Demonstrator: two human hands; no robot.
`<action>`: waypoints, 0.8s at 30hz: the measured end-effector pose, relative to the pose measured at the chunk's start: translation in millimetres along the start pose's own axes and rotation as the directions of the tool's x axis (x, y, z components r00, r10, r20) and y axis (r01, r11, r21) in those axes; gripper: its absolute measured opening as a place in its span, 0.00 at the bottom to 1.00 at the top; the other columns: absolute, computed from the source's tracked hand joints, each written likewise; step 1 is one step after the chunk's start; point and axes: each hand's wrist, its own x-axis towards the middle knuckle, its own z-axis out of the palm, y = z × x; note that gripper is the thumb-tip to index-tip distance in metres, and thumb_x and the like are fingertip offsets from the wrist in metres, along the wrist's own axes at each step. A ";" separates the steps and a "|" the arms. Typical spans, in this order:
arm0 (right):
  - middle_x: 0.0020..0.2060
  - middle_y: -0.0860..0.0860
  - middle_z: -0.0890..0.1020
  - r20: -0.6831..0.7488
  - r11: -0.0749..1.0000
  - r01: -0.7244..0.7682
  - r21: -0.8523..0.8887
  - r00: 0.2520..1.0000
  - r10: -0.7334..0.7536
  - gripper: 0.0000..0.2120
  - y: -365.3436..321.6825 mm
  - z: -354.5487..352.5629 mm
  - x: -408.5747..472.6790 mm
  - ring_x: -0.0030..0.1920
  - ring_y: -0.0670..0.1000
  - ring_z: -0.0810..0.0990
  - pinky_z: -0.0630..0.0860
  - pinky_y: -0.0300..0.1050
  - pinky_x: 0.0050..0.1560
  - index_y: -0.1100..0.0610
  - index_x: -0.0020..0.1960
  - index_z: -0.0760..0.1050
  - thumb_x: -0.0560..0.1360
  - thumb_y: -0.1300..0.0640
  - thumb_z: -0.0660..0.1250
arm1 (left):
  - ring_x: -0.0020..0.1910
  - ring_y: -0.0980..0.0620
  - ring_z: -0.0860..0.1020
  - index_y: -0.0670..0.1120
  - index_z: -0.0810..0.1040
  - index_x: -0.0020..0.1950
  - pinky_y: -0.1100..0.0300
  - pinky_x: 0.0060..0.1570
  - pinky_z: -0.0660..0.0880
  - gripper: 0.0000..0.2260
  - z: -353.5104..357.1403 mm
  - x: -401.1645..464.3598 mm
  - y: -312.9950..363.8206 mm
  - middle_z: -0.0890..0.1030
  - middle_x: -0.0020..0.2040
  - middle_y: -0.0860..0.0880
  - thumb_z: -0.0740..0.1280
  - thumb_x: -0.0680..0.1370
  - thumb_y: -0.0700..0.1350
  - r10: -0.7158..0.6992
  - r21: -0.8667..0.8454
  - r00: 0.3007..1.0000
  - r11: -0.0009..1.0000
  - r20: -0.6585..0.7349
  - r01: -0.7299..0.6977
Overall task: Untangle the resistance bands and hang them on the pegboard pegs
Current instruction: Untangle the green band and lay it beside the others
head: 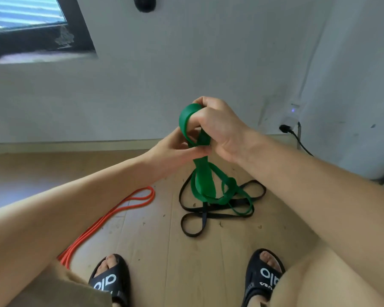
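Note:
A wide green resistance band (203, 182) hangs from both hands in the middle of the view. My right hand (220, 127) is closed around its upper loop, above my left hand (180, 147), which pinches the band just below. The green band's lower loops trail onto the wooden floor and lie tangled with a thin black band (193, 220). An orange band (111, 216) lies stretched out on the floor to the left, apart from the others. No pegboard is in view.
A white wall (186, 63) stands close ahead, with a dark-framed window (38, 25) at upper left. A black plug and cable (293, 136) sit at the wall on the right. My feet in black slides (111, 280) are at the bottom.

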 end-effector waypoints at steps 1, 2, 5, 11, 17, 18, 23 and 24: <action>0.34 0.53 0.74 0.000 1.000 0.006 0.015 1.000 -0.006 0.12 -1.9 -0.2 1.8 0.39 0.54 0.74 0.73 0.48 0.38 0.56 0.41 0.71 0.67 0.73 0.63 | 0.57 0.52 0.83 0.49 0.78 0.65 0.50 0.63 0.79 0.13 0.7 1.4 1.3 0.84 0.57 0.47 0.71 0.80 0.46 -0.007 0.041 0.999 0.999 -0.036 0.008; 0.34 0.54 0.74 -0.007 1.000 0.015 0.022 1.000 -0.015 0.12 -3.4 -2.7 3.6 0.39 0.54 0.74 0.73 0.47 0.38 0.57 0.42 0.71 0.67 0.73 0.63 | 0.55 0.52 0.84 0.48 0.80 0.61 0.49 0.63 0.78 0.10 -0.5 2.6 1.1 0.85 0.54 0.48 0.70 0.80 0.48 -0.023 0.089 0.998 0.996 -0.054 0.027; 0.36 0.56 0.73 -0.042 0.998 0.025 0.050 0.999 -0.023 0.12 -4.3 -14.8 12.2 0.41 0.55 0.74 0.74 0.48 0.40 0.58 0.43 0.71 0.66 0.73 0.63 | 0.53 0.53 0.84 0.48 0.81 0.58 0.50 0.63 0.78 0.09 -7.7 5.7 -1.4 0.86 0.51 0.49 0.71 0.79 0.49 -0.057 0.108 0.998 0.992 -0.019 0.059; 0.39 0.56 0.72 0.099 0.960 -0.099 0.261 0.992 0.075 0.11 -0.2 -27.2 21.9 0.47 0.58 0.74 0.79 0.52 0.54 0.59 0.41 0.68 0.68 0.74 0.59 | 0.46 0.54 0.84 0.48 0.77 0.51 0.52 0.58 0.80 0.06 -12.6 13.5 -12.0 0.86 0.44 0.51 0.71 0.79 0.49 -0.047 0.252 0.996 0.966 -0.077 0.065; 0.55 0.51 0.80 -0.063 0.969 0.162 -0.188 0.982 -0.177 0.23 -6.0 -26.9 20.3 0.56 0.49 0.79 0.76 0.45 0.58 0.52 0.61 0.74 0.66 0.58 0.67 | 0.31 0.62 0.79 0.53 0.69 0.42 0.69 0.31 0.73 0.13 -19.1 15.6 -17.4 0.79 0.34 0.54 0.74 0.77 0.49 0.090 0.565 0.992 0.825 -0.087 -0.025; 0.54 0.49 0.80 -0.102 0.884 0.281 -0.375 0.935 -0.341 0.20 -4.7 -22.4 18.6 0.55 0.47 0.79 0.76 0.44 0.57 0.52 0.60 0.75 0.68 0.56 0.67 | 0.30 0.61 0.77 0.54 0.68 0.42 0.69 0.29 0.71 0.14 -18.3 17.2 -17.5 0.77 0.34 0.54 0.74 0.76 0.49 0.102 0.591 0.991 0.806 -0.082 -0.034; 0.51 0.49 0.83 0.233 0.488 0.565 -0.665 0.778 -0.584 0.12 -1.7 -5.5 17.2 0.53 0.48 0.80 0.76 0.44 0.55 0.56 0.61 0.77 0.79 0.61 0.61 | 0.32 0.55 0.77 0.49 0.72 0.50 0.61 0.31 0.75 0.11 -15.9 21.2 -16.0 0.76 0.37 0.54 0.73 0.76 0.49 0.126 0.678 0.992 0.729 0.000 -0.092; 0.54 0.50 0.83 0.289 0.510 0.512 -0.692 0.843 -0.454 0.12 2.1 -4.0 19.4 0.55 0.49 0.80 0.76 0.46 0.56 0.54 0.63 0.76 0.82 0.58 0.59 | 0.34 0.54 0.79 0.46 0.75 0.51 0.59 0.33 0.78 0.11 -16.4 20.9 -15.5 0.78 0.37 0.53 0.74 0.76 0.47 0.131 0.642 0.991 0.760 -0.009 -0.095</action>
